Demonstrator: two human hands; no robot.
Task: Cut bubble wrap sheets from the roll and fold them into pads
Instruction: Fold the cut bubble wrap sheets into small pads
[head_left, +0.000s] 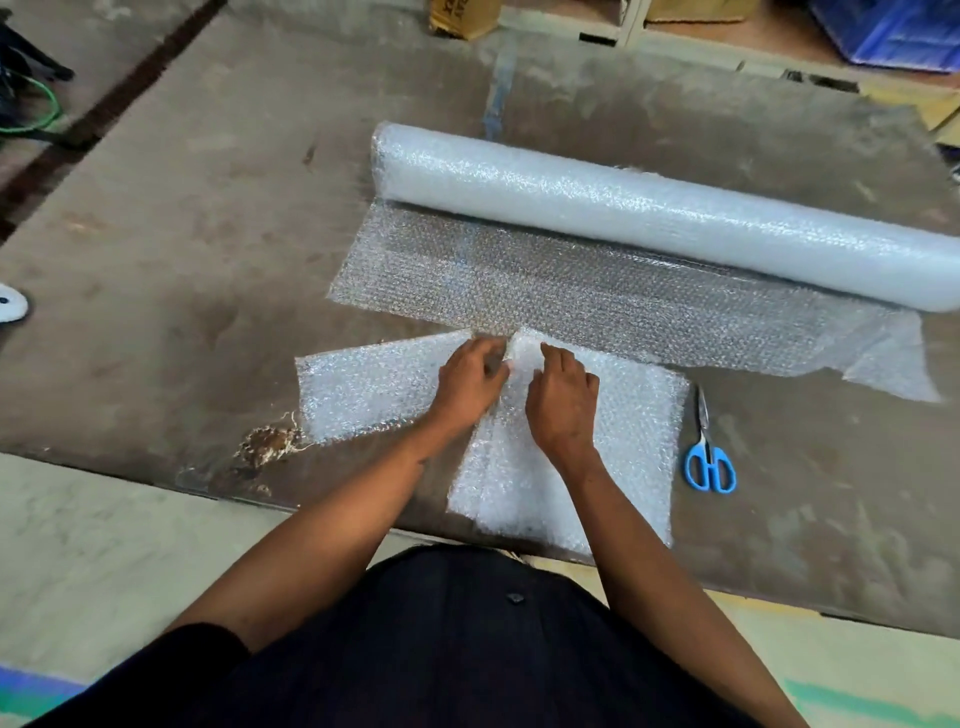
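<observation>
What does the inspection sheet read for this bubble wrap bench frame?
Surface: worn brown table, chipped patch at its near edge.
Job's things: bubble wrap roll partly unrolled; cut sheet being folded; blue-handled scissors lying right of it.
Clutter: white object at the left edge.
Grippers: left hand and right hand both pinch the sheet's fold.
Cables: green loop, far left.
Surroundings: cardboard box, blue crate.

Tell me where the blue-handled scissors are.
The blue-handled scissors lie on the table, just right of the cut bubble wrap sheet, beyond the right hand.
</observation>
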